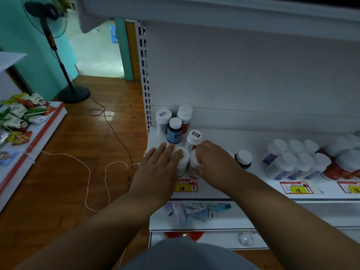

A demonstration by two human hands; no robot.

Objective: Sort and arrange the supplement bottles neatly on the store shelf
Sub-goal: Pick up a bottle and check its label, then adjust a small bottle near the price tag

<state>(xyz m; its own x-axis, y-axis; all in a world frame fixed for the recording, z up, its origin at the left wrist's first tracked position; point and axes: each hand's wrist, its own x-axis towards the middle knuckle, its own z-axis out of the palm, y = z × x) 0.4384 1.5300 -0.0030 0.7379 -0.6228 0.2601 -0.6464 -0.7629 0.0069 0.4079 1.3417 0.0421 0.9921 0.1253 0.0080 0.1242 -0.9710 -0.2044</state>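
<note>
Left hand (pixel 158 164) flat, fingers straight on white bottle (pixel 183 159) cap, steadying it at shelf (pixel 243 139) front-left. Right hand (pixel 211 160) curled round neighbouring bottle (pixel 192 162), likely aligning row.

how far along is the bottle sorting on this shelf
Partly done. At the right, white-capped bottles already stand in rows. In hand: the left hand rests flat on one front bottle while the right hand grips its neighbour. Left: the loose cluster behind and a dark bottle standing alone.
</note>
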